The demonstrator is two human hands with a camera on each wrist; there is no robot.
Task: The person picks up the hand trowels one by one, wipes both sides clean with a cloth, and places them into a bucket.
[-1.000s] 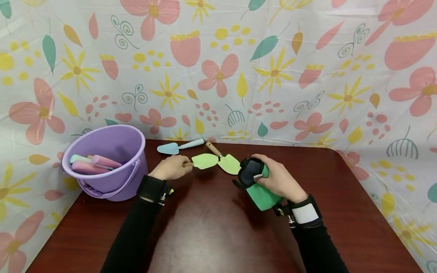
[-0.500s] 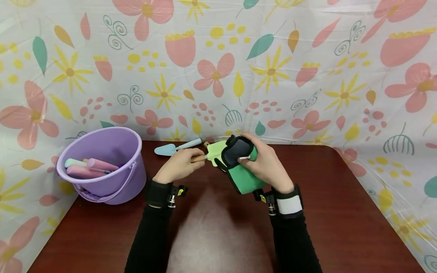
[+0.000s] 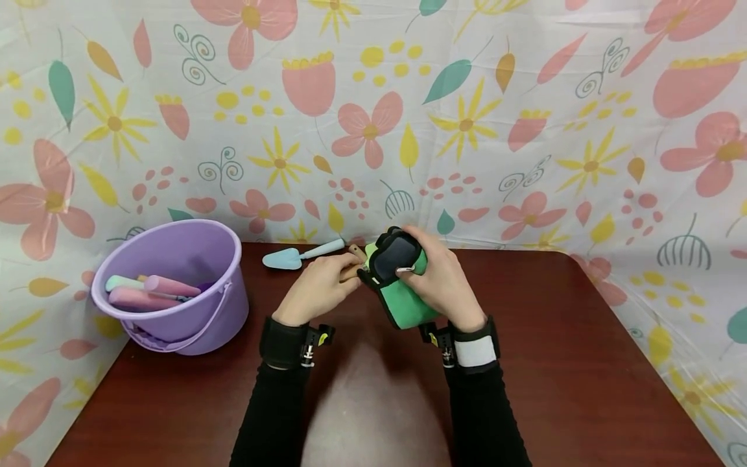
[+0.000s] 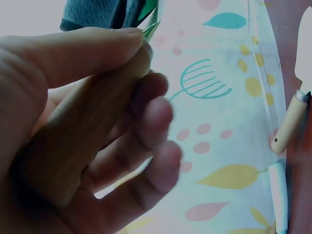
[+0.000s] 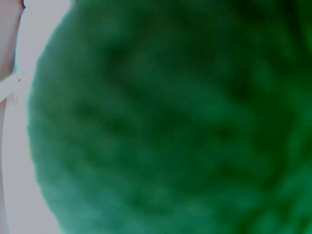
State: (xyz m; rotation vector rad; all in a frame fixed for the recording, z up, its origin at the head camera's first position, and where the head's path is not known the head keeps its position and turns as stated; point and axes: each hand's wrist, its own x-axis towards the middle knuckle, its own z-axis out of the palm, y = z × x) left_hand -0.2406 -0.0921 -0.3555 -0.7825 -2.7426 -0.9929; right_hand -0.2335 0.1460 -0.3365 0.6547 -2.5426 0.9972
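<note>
Lying within left fingers point(image 4: 165, 165) is a wooden handle point(image 4: 84, 127).

A blurred green bag point(image 5: 161, 122) nearly fills the right wrist view.

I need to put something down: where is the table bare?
The table is bare right of the right sleeve, out to its right edge, and between the sleeves, nearer than the green pouch. The back is crowded from the purple bucket past the blue trowel to the pouch.
</note>
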